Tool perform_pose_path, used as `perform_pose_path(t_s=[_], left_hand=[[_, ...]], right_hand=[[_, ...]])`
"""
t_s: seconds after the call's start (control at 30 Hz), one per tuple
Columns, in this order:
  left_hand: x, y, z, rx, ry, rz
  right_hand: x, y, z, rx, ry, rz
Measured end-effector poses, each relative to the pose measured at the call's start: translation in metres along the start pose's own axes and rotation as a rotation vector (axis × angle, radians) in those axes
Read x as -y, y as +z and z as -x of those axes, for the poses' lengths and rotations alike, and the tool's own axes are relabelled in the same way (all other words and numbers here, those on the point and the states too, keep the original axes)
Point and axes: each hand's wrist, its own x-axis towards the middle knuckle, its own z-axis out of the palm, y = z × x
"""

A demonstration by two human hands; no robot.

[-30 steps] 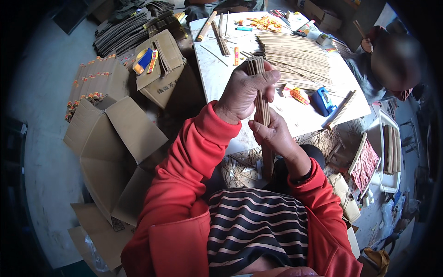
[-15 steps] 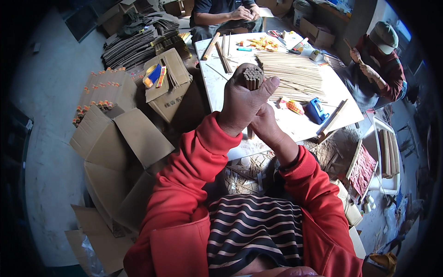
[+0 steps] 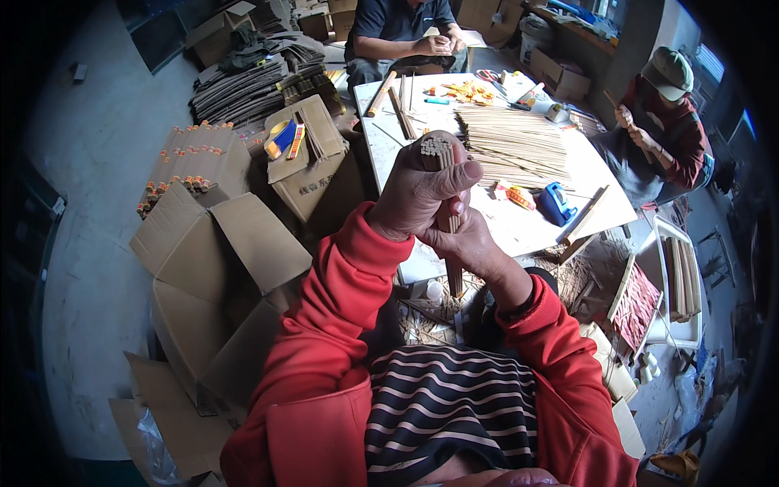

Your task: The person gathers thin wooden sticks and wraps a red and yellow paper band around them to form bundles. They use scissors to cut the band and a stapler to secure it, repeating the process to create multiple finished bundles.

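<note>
A tight bundle of thin brown incense sticks (image 3: pixel 454 277) stands steeply before my chest, above the near edge of the white table (image 3: pixel 375 134). Around its upper part my left hand (image 3: pixel 418 193) is closed, thumb laid across the front; the evenly gathered stick ends show above the fist. Just below, my right hand (image 3: pixel 475 246) is wrapped round the same bundle, partly hidden behind the left. The lower length sticks out beneath both hands. Beyond them, many loose sticks (image 3: pixel 515 146) lie spread on the table.
On the table are a blue tape dispenser (image 3: pixel 557 203), a red-yellow packet (image 3: pixel 514 193) and orange-yellow labels (image 3: pixel 471 91). Open cardboard boxes (image 3: pixel 182 235) stand at left, near stacked wrapped bundles (image 3: pixel 203 158). One co-worker (image 3: pixel 406 40) sits across, another (image 3: pixel 661 122) at right. A white bin (image 3: pixel 690 325) holds bundles.
Both hands have come slightly down and nearer with the bundle. It is tilted differently, so more of its lower length shows below my right hand. The view has shifted a little.
</note>
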Motion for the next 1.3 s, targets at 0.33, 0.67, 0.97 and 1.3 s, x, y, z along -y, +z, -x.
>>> perform_pose_path(t_s=[0.33,0.67,0.97,1.3], left_hand=[[-0.001,0.026,0.006,-0.231,0.184,-0.27],[0.008,0.008,0.003,-0.208,0.178,-0.422],[-0.001,0.01,0.008,-0.059,-0.042,-0.111],[-0.002,0.029,0.007,-0.142,0.318,-0.499]], right_hand=[[-0.013,0.006,-0.003,-0.132,-0.236,0.014],[-0.033,0.006,-0.026,-0.075,-0.233,-0.13],[-0.024,0.003,-0.002,0.088,0.009,-0.252],[0.006,-0.009,-0.003,0.062,-0.148,-0.049]])
